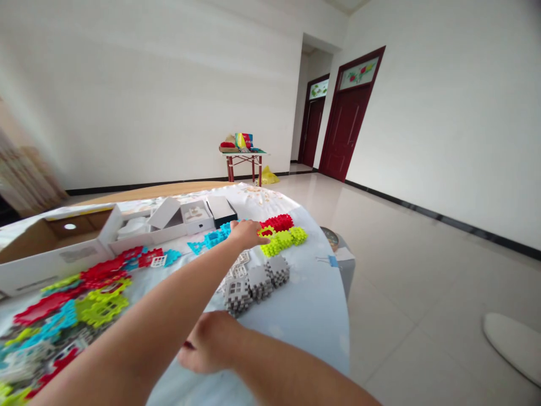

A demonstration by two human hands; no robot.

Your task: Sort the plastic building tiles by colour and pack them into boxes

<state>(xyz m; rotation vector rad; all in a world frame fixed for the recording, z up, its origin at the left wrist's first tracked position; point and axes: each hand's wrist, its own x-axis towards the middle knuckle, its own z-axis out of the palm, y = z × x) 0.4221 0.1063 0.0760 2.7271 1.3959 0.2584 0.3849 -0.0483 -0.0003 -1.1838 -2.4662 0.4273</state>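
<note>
My left hand (245, 234) reaches across the table, thumb and fingers pinched round a yellow-green window-shaped interlocking tile (266, 232). That tile is just above the stacked yellow-green tiles (284, 241). Behind them lies a row of red tiles (276, 222), and blue tiles (211, 239) are to the left. Closer to me stand stacks of grey tiles (258, 283), with white tiles (239, 268) partly hidden by my left arm. My right hand (211, 341) is curled closed over the cloth, near the grey stacks; its fingertips are hidden, so whatever it holds cannot be made out.
A loose heap of mixed tiles (101, 304) spreads over the table's left side. Behind it are an open cardboard box (54, 265) and small white boxes (196, 217). The round tablecloth edge (344, 316) curves at right, beside a grey-white box (347, 262) lower down.
</note>
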